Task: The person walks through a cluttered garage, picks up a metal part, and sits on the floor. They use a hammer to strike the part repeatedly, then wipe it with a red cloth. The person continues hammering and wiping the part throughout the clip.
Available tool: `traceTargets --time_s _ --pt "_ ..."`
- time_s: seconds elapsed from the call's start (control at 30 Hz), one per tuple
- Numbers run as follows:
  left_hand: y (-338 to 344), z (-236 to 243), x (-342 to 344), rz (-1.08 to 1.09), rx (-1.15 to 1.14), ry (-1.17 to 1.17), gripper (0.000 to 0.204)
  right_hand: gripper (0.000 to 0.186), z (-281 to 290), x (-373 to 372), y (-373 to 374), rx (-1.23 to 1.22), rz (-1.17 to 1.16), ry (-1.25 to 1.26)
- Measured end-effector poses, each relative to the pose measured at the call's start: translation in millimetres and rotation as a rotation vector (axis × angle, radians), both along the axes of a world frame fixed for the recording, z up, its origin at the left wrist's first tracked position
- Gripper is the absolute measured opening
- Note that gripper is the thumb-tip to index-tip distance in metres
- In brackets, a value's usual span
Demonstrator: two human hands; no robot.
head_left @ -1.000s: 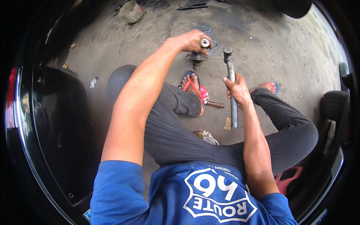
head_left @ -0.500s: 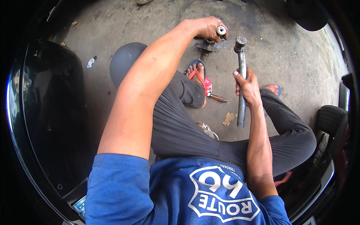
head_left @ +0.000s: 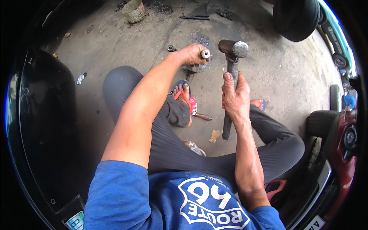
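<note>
My left hand [head_left: 190, 55] is closed around a round metal rod [head_left: 205, 54], whose pale end with a dark centre points up. Below that hand sits a dark, greasy metal part [head_left: 196, 68] on the floor; my fingers hide much of it, and I cannot tell whether the rod touches it. My right hand [head_left: 236, 97] grips a hammer [head_left: 234, 48] by the middle of its grey handle, thumb along the shaft. The heavy hammer head is held up, to the right of the rod and apart from it.
My sandalled foot [head_left: 181, 91] is close below the metal part. A wooden-handled tool [head_left: 203, 116] lies beside it. A small dark ring [head_left: 171, 48], a dirty bucket [head_left: 134, 11] and a tire [head_left: 296, 19] stand farther off. A black car panel [head_left: 46, 130] is at left.
The hammer has turned in my right hand, its head now showing side-on and larger. My view has shifted, bringing the bucket in. My left hand still holds the rod over the metal part.
</note>
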State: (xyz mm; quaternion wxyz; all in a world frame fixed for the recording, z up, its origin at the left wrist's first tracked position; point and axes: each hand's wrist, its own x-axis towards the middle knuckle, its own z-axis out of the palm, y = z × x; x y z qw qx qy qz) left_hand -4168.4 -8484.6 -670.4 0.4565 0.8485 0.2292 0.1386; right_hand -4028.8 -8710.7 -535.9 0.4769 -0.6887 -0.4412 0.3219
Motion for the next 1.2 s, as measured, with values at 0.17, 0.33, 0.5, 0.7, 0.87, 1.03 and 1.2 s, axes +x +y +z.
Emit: traceTargets --time_s 0.17,0.33,0.5,0.7,0.87,1.03,1.2 --pt "1 -6 3 0.044 0.012 0.046 0.021 0.023 155 -11 18 0.782 0.197 0.291" --pt "4 -1 4 -0.002 0.057 0.108 0.029 0.036 95 -10 55 0.339 -0.081 -0.475" --pt "5 7 0 0.017 0.102 0.164 0.037 0.050 -17 8 23 -0.334 0.085 -0.507" --pt "9 2 -4 0.094 0.013 0.200 0.039 0.054 -3 47 -19 0.078 0.077 -0.303" --pt "14 -7 -5 0.059 0.018 0.135 0.038 0.021 57 18 -11 0.396 0.089 -0.037" --pt "10 -7 -7 0.043 0.027 0.146 0.029 0.023 55 4 -7 0.265 0.183 -0.032" --pt "10 -5 -6 0.016 0.084 0.141 0.023 0.039 -31 6 4 0.003 0.200 -0.306"
